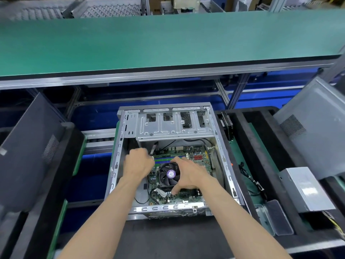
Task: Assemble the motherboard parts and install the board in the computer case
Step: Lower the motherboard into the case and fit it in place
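Observation:
An open silver computer case (119,165) lies on its side in front of me. A green motherboard (186,197) sits inside it, with a black CPU fan (169,175) bearing a purple label at its middle. My right hand (190,175) spans the fan, thumb at its near edge and fingers at its far edge. At the board's far left edge, beside the memory slots (168,158), my left hand (138,163) has its fingers curled down; what they hold is hidden. A silver drive cage (173,126) fills the case's far end.
A dark case side panel (31,146) leans at the left, and a grey panel (306,128) leans at the right. A silver power supply (306,189) and loose black cables (250,178) lie to the right. A green shelf (168,40) runs overhead behind the case.

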Motion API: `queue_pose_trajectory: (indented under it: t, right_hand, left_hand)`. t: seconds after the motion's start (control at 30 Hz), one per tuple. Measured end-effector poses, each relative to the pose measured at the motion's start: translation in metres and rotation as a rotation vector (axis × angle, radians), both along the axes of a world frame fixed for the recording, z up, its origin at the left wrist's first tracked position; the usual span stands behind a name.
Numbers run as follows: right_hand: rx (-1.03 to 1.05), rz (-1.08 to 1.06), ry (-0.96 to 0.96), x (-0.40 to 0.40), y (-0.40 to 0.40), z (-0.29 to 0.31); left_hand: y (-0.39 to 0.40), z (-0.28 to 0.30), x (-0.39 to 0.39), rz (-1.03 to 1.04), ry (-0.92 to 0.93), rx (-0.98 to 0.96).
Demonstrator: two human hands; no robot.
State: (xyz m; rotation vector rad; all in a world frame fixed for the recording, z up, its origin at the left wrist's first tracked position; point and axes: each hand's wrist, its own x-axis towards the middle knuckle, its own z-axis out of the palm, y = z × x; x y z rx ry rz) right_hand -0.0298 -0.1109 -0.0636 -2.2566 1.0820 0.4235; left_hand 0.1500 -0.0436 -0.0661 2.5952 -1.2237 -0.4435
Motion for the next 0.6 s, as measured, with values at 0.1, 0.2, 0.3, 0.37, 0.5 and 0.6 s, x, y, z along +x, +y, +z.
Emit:
queue_pose_trajectory:
  t: [0.1, 0.2, 0.3, 0.37, 0.5, 0.6]
  right_hand:
    - [-0.008, 0.001, 0.005, 0.000, 0.000, 0.000]
    - [-0.009, 0.005, 0.007, 0.001, 0.000, 0.000]
    - [-0.025, 0.017, 0.013, 0.001, 0.000, -0.001]
    - [-0.032, 0.021, 0.016, 0.001, 0.001, -0.001]
    - [-0.036, 0.029, 0.011, 0.000, 0.000, -0.002]
    - [-0.034, 0.028, 0.001, 0.000, 0.000, -0.003]
  left_hand:
    - [-0.002, -0.005, -0.006, -0.084, 0.200, -0.032]
    - [-0.005, -0.014, -0.004, -0.073, 0.219, -0.059]
    - [-0.015, -0.019, -0.001, -0.160, 0.114, -0.068]
    - [-0.026, -0.021, -0.004, -0.226, 0.102, -0.084]
    - [-0.041, -0.029, -0.012, -0.352, -0.003, 0.119]
    - [-0.043, -0.033, -0.010, -0.341, -0.005, 0.182]
